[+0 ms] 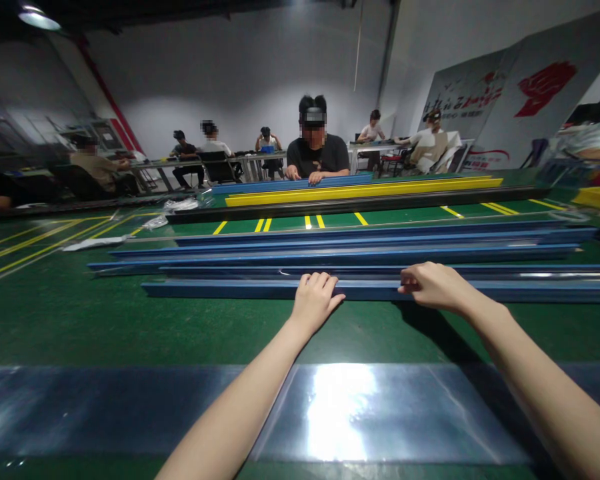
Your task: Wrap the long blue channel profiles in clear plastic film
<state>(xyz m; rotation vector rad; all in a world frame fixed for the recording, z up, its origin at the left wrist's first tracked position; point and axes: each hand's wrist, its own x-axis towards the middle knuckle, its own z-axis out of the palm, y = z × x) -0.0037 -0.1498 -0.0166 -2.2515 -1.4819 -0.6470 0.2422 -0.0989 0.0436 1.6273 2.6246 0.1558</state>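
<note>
A long blue channel strip [230, 291] lies crosswise in front of me on the green surface. My left hand [314, 300] is on it, fingers curled over its upper edge and the thumb against the front side. Farther right, my right hand [433, 283] is at the same strip with its fingers curled together in a pinch. What the right fingertips hold, if anything, is hidden. Shiny clear film shows along parts of the strip. More blue strips [330, 255] lie just behind it, roughly parallel.
A wide sheet of clear film [130, 407] lies nearest me. Beyond the blue strips are a black strip [340, 204] and a yellow strip [365, 192]. A person in a black shirt [325, 157] works opposite. Crumpled film [183, 204] lies left; several people sit farther back.
</note>
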